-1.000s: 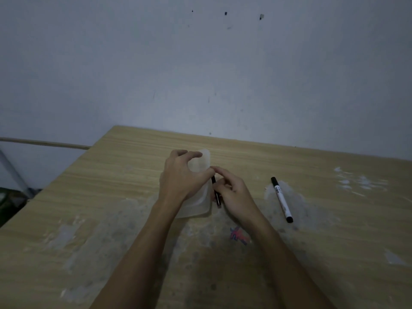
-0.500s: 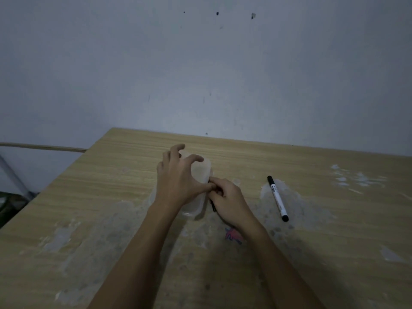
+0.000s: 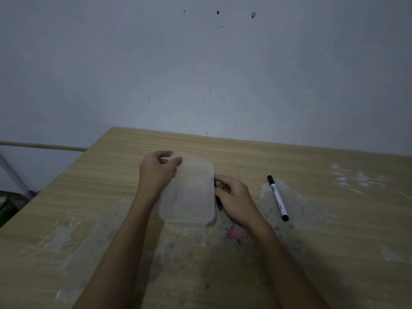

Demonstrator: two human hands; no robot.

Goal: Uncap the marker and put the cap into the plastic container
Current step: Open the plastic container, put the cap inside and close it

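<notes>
Translucent plastic container (image 3: 188, 192) on table (image 3: 334, 241); my left hand (image 3: 157, 172) grips its far-left edge, steadying it. My right hand (image 3: 233, 198) pinches black cap (image 3: 218, 200) beside rim, ready to drop in. Marker (image 3: 278, 198) lies apart.

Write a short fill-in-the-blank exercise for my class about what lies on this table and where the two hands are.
1. The translucent plastic container sits between the left hand and the ____ hand.
2. A white marker with black ends lies on the wooden ____, untouched.
3. That marker lies to the ____ of the right hand.
4. The right hand is closed around a thin ____ object beside the container.

Missing words: right; table; right; black
</notes>
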